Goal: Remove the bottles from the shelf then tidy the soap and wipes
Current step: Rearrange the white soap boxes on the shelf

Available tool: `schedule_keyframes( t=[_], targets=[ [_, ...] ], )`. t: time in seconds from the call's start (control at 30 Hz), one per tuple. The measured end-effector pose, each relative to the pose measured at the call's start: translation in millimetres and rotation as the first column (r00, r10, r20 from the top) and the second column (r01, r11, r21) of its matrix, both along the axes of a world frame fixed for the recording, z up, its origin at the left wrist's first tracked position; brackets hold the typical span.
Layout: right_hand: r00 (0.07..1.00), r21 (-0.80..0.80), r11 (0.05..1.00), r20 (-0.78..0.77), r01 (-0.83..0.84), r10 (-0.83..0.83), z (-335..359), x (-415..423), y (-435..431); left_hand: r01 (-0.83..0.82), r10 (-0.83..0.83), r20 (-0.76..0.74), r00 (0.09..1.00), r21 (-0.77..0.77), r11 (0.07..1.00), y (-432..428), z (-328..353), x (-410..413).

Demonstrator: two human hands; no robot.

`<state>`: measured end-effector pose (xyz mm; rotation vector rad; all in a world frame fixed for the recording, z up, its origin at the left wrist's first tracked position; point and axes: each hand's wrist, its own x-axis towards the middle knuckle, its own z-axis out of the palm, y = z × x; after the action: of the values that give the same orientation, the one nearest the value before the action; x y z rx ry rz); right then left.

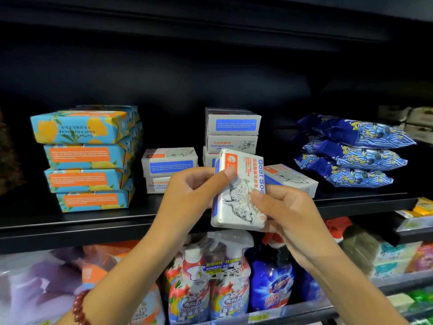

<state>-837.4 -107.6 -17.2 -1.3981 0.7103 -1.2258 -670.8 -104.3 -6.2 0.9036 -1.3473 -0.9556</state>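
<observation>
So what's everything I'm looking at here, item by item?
Blue-and-orange paper-wrapped soap bars: four, blue and orange, stacked at shelf left.
White paper-wrapped goat soap bars: six visible, white, small stacks at shelf middle.
Held white goat soap bar: one, white, in front of the shelf.
Dark blue plastic wipe packs: three, dark blue, stacked at shelf right.
Black shelf board: one, black, under soap and wipes.
Plastic spray bottles: several, red and blue, lower shelf.
Red bead bracelet: one, red, left wrist.
Left hand: one, grips the held bar's top.
Right hand: one, grips its lower right.
</observation>
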Motion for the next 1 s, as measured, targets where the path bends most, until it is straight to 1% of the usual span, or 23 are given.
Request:
schedule_keyframes(
  t=[0.13, 0.3, 0.37, 0.47, 0.57, 0.6, 0.63, 0.67, 0.7, 0.73, 0.77, 0.8, 0.83, 0.87, 0.9, 0.93, 1.0],
  targets=[
    [0.999, -0.018, 1.0, -0.036, -0.014, 0.013, -0.8, 0.1, -4.3, -0.005, 0.005, 0.008, 1.0, -0.029, 1.0, -2.8, -3.3, 1.8],
    [0.997, -0.056, 0.996, -0.057, -0.062, 0.059, -8.5, 3.2, -6.8, 0.002, 0.01, 0.089, 0.996, -0.144, 0.99, 2.6, -1.3, -0.4],
    [0.993, -0.088, 0.994, -0.103, -0.065, 0.056, -5.3, 6.8, -4.8, 0.001, 0.021, 0.123, 0.992, -0.176, 0.984, 4.1, -1.0, -2.5],
    [0.966, -0.203, 0.979, -0.256, -0.014, -0.039, 2.4, 8.3, -5.9, -0.023, 0.042, 0.097, 0.994, -0.186, 0.982, 3.8, 0.1, -6.4],
    [0.867, -0.406, 0.913, -0.469, -0.045, -0.166, 9.3, 5.0, -7.6, -0.077, 0.09, 0.062, 0.994, -0.196, 0.978, -2.8, -1.9, -7.0],
    [0.842, -0.461, 0.887, -0.488, -0.026, -0.229, 13.4, 0.0, -9.1, -0.091, 0.103, 0.058, 0.993, -0.189, 0.978, -6.0, -3.5, -6.2],
    [0.821, -0.533, 0.845, -0.457, 0.054, -0.341, 18.6, -7.4, -12.6, -0.1, 0.111, 0.057, 0.992, -0.178, 0.979, -10.7, -6.7, -4.9],
    [0.78, -0.607, 0.775, -0.396, 0.174, -0.485, 24.9, -17.0, -16.9, -0.107, 0.115, 0.046, 0.992, -0.147, 0.983, -14.3, -9.2, -4.1],
    [0.704, -0.669, 0.687, -0.341, 0.284, -0.622, 31.1, -28.9, -24.5, -0.107, 0.11, 0.022, 0.994, -0.11, 0.988, -18.5, -12.1, -3.3],
    [0.609, -0.694, 0.628, -0.339, 0.353, -0.717, 38.1, -40.9, -33.8, -0.107, 0.106, -0.015, 0.994, -0.072, 0.992, -21.7, -13.6, -2.3],
    [0.497, -0.693, 0.619, -0.416, 0.369, -0.761, 44.3, -51.2, -43.9, -0.107, 0.105, -0.044, 0.993, -0.048, 0.993, -23.7, -14.2, -1.9],
    [0.362, -0.667, 0.659, -0.553, 0.347, -0.751, 49.2, -58.6, -54.1, -0.107, 0.105, -0.057, 0.993, -0.034, 0.994, -25.6, -14.8, -1.4],
    [0.22, -0.606, 0.729, -0.701, 0.319, -0.679, 52.6, -62.9, -63.9, -0.107, 0.105, -0.047, 0.993, -0.039, 0.994, -27.6, -15.4, -1.4],
    [0.109, -0.522, 0.798, -0.813, 0.301, -0.572, 55.5, -64.1, -71.2, -0.108, 0.107, -0.038, 0.994, -0.048, 0.993, -28.6, -15.6, -2.1],
    [0.054, -0.439, 0.852, -0.88, 0.284, -0.472, 57.1, -63.5, -77.4, -0.107, 0.105, -0.028, 0.994, -0.052, 0.993, -29.0, -16.0, -2.8],
    [0.047, -0.367, 0.891, -0.918, 0.267, -0.393, 57.5, -62.5, -81.9, -0.099, 0.098, -0.019, 0.995, -0.051, 0.994, -28.4, -15.7, -3.4],
    [0.088, -0.276, 0.926, -0.948, 0.257, -0.307, 55.0, -63.1, -89.8, -0.074, 0.074, -0.006, 0.997, -0.047, 0.996, -26.6, -15.3, -2.8]
  ],
)
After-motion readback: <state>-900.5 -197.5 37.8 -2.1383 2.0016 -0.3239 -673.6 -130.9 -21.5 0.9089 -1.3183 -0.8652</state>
